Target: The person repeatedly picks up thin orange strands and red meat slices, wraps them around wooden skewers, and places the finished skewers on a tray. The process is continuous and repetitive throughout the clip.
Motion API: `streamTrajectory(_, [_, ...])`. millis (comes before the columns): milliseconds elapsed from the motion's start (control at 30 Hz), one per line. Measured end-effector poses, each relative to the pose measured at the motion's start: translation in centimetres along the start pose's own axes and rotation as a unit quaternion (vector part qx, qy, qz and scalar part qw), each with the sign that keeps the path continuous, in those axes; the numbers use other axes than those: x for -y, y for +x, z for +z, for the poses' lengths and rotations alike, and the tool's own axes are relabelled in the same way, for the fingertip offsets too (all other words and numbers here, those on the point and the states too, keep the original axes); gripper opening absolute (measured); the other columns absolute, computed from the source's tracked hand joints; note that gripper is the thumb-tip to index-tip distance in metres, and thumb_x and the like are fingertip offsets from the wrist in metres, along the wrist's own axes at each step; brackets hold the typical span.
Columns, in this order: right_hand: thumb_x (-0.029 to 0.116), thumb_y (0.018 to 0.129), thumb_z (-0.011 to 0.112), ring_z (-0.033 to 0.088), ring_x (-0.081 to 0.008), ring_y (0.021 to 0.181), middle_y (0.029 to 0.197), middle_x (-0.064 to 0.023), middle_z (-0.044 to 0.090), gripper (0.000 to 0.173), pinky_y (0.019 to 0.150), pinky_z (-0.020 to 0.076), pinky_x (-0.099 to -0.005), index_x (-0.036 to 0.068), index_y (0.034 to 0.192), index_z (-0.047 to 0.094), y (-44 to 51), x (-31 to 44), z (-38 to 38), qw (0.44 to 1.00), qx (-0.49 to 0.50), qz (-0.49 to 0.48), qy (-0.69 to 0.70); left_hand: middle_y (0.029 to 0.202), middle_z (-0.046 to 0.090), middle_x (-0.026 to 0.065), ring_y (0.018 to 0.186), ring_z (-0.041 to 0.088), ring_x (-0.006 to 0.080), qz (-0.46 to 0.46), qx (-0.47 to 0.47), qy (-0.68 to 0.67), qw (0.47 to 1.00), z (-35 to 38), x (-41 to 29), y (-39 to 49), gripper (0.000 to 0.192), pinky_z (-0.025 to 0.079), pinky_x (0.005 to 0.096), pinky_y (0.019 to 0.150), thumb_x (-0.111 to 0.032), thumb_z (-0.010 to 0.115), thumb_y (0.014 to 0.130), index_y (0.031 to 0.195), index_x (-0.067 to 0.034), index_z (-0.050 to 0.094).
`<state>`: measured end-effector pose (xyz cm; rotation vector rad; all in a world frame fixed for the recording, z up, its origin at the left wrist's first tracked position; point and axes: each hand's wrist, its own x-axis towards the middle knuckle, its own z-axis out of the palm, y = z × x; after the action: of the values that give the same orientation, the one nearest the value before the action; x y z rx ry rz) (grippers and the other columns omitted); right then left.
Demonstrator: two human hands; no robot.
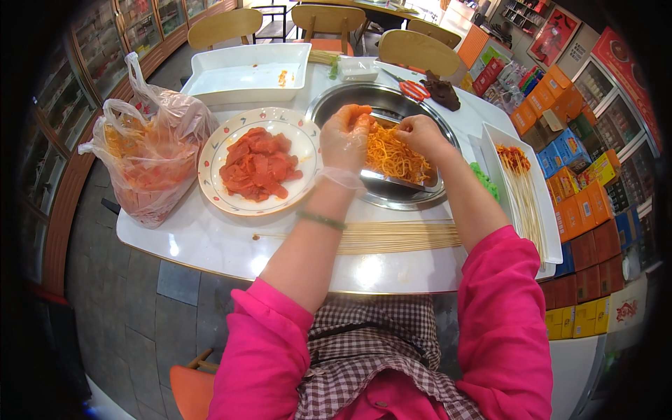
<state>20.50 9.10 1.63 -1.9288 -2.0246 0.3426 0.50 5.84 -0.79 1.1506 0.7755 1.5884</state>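
My left hand (344, 137), in a clear plastic glove, is curled over the left side of a metal tray. An orange-red piece that looks like a meat slice (359, 109) shows at its fingers. My bare right hand (424, 135) has its fingertips drawn together at the orange shredded strips (394, 155) heaped in the metal tray (392, 181). Whether strands are between those fingertips is hidden. The tray rests over a round steel basin (383, 202) set in the table. Left of it, a patterned plate (212, 181) bears a pile of red meat slices (260, 165).
Bamboo skewers (399, 236) lie along the near table edge. A white tray (551, 247) at right holds loaded skewers (517, 173). Plastic bags (152, 157) stand at left, below a white tray (236, 68). Red-handled scissors (415, 90) and a dark crumpled item (441, 92) lie behind the basin.
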Motion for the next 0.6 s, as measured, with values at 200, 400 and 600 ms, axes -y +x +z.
streamTrajectory(200, [0.027,0.090,0.070,0.069,-0.0252,0.086,0.092,-0.0141,0.073,0.026,0.080,0.0528,-0.0353,0.004,0.101,0.074,0.6,-1.1,-1.2,0.992,-0.012,0.028,0.126,0.096,0.070,0.0096,0.084,0.068,0.0139,-0.007,0.006,0.000,1.000,0.2,-0.3,-0.2,0.016,0.053,0.0232,0.075,-0.005,0.059,0.097,0.110,0.002,0.065])
streamTrajectory(400, [0.036,0.084,0.074,0.070,-0.0249,0.079,0.084,-0.0146,0.072,0.032,0.075,0.0531,-0.0363,0.006,0.093,0.076,-1.2,0.1,0.4,1.000,0.012,0.025,0.010,0.095,0.070,0.0092,0.083,0.067,0.0135,-0.002,0.008,-0.003,1.000,0.1,0.1,-0.3,0.015,0.054,0.0231,0.075,-0.004,0.060,0.096,0.109,0.002,0.066])
streamTrajectory(600, [0.029,0.079,0.078,0.069,-0.0284,0.077,0.081,-0.0182,0.070,0.029,0.073,0.0532,-0.0391,0.003,0.089,0.076,-1.4,0.1,1.1,0.996,0.028,0.044,-0.065,0.097,0.069,0.0095,0.083,0.067,0.0132,-0.020,0.022,-0.003,1.000,0.3,-0.2,-0.4,0.016,0.054,0.0235,0.077,-0.004,0.060,0.096,0.109,0.002,0.066])
